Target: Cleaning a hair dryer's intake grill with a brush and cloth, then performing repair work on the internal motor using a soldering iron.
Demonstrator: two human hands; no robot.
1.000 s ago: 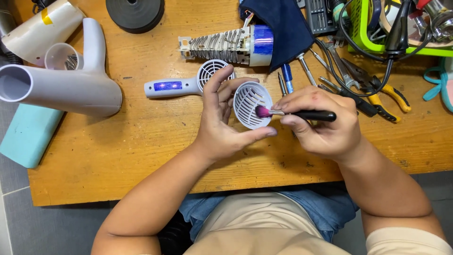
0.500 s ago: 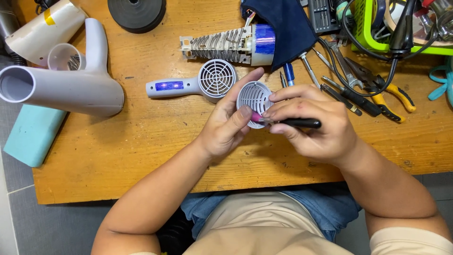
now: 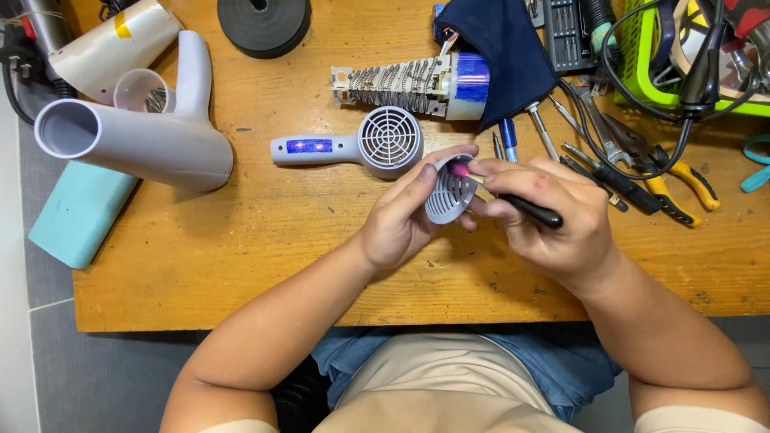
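— So, biggest first: how far apart is the dryer?
— Fully stripped, by the look of it. Its white hair dryer shell lies empty at the upper left of the wooden worktop, the heating coil unit sits bare at top centre, and a small handheld fan lies just below it.
— And the hands?
— Centre frame. The left hand pinches the round white grille on edge; the right hand is closed on a black-handled brush, pink tip against the slats.
— So what's left?
— Cleaning seems underway; reassembly looks untouched.
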